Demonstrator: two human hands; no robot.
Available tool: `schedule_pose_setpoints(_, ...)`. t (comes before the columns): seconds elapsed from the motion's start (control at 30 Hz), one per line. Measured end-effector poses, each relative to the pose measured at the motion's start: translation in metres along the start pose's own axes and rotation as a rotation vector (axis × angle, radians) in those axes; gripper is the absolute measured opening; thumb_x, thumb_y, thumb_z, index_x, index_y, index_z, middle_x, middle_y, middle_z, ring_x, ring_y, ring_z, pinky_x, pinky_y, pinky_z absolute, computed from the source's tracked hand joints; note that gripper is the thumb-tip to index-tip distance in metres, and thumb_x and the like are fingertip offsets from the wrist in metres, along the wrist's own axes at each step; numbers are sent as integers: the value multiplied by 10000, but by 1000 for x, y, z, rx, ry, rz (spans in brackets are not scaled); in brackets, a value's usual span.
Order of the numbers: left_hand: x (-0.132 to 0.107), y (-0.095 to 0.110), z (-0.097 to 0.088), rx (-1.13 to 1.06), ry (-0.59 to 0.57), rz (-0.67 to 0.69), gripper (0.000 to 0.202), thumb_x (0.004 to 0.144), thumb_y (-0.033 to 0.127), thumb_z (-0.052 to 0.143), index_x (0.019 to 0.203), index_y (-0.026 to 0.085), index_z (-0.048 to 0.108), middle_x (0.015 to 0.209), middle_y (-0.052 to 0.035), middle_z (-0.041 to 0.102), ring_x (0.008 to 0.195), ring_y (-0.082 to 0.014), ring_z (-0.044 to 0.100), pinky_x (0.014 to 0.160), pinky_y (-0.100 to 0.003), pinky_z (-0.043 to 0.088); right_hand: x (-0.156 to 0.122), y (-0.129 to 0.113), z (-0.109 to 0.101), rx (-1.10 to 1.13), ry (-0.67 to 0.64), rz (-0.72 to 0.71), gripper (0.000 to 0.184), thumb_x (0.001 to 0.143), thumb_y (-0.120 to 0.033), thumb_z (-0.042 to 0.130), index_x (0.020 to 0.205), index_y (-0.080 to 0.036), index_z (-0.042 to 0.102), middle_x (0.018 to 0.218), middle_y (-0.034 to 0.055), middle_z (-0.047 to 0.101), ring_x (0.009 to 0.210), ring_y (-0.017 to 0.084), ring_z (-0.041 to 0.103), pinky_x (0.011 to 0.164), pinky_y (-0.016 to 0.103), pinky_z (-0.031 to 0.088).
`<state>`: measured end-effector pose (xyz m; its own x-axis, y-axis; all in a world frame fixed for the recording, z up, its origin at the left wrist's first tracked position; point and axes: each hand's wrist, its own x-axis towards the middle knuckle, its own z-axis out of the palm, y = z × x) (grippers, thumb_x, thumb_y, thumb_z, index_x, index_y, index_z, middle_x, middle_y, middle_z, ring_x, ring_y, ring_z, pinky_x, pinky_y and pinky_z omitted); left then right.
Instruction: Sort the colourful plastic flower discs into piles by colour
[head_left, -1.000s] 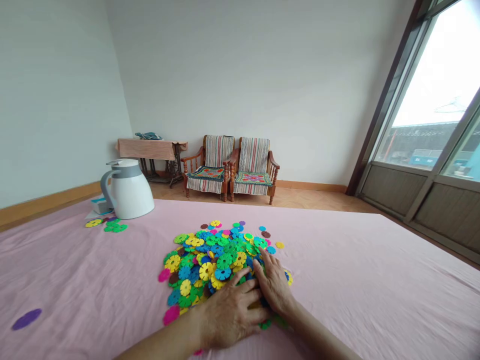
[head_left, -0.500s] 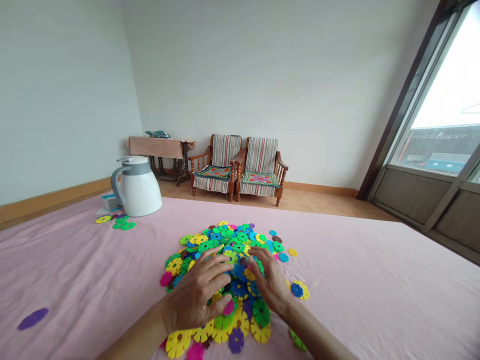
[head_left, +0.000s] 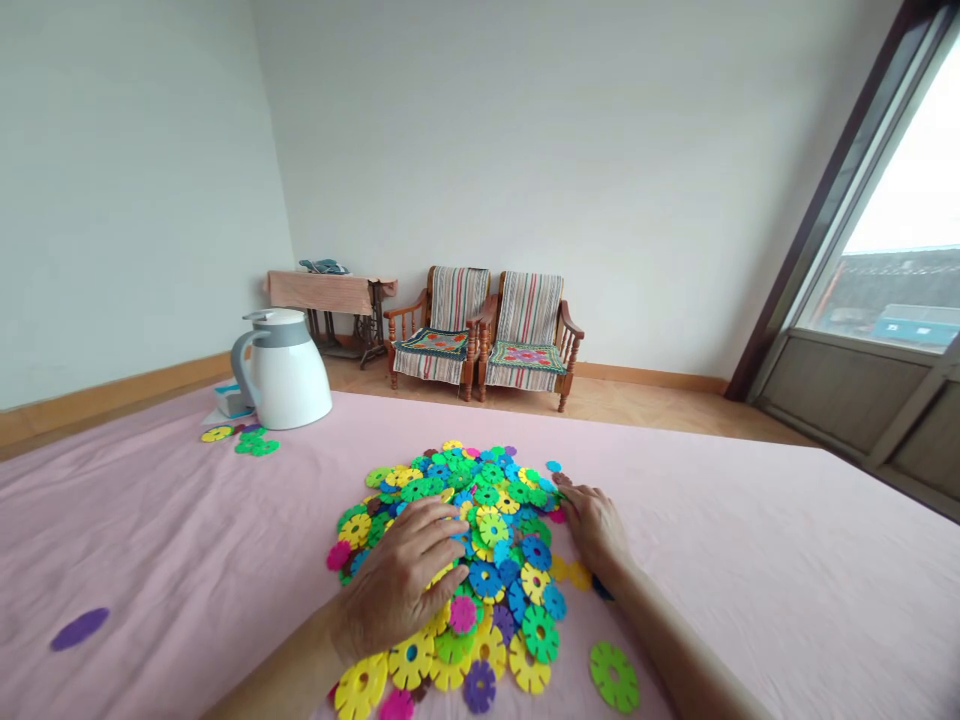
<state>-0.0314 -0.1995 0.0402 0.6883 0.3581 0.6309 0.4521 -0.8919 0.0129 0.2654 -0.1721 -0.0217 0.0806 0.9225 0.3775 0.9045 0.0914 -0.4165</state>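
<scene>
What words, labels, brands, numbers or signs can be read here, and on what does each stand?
No text can be read.
White jug: no lettering visible.
Small box beside it: too small and partly hidden to tell.
Notched discs: no lettering visible.
Blue structure outside the window: pale marks, too small and blurred to read.

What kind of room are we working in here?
Probably a room in a home: two wooden armchairs with striped covers stand by the wall, a white jug sits on the pink cloth, and a cloth-draped table stands behind.
</scene>
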Motion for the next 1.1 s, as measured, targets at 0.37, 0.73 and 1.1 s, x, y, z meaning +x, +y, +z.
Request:
schedule_pose_setpoints(0.37,-1,-2,11,-15,-11,-31,139,852,230,542,914,208,664,976,-41,679,1011,-207,569,964,-413,434,5,76,-30,121,330,460,409,746,-404,425,882,-145,712,683,72,705,598,203,625,562,281,423)
schedule_pose_setpoints(0.73,-3,-3,14,-21,-37,-49,139,851,245,546,927,211,657,929,-33,683,961,-190,597,962,-399,439,-1,95,-49,32,497,619,467,742,-272,402,1108,-65,604,953,190,677,818,265,630,728,374,445)
schedule_pose_setpoints(1.1,-1,-1,13,-9,-47,-49,138,855,250,543,922,207,655,918,-31,690,927,-193,614,940,-411,446,10,-34,-5,77,27,-143,327,842,-220,452,1113,-249,635,1127,55,651,1043,211,543,890,335,396)
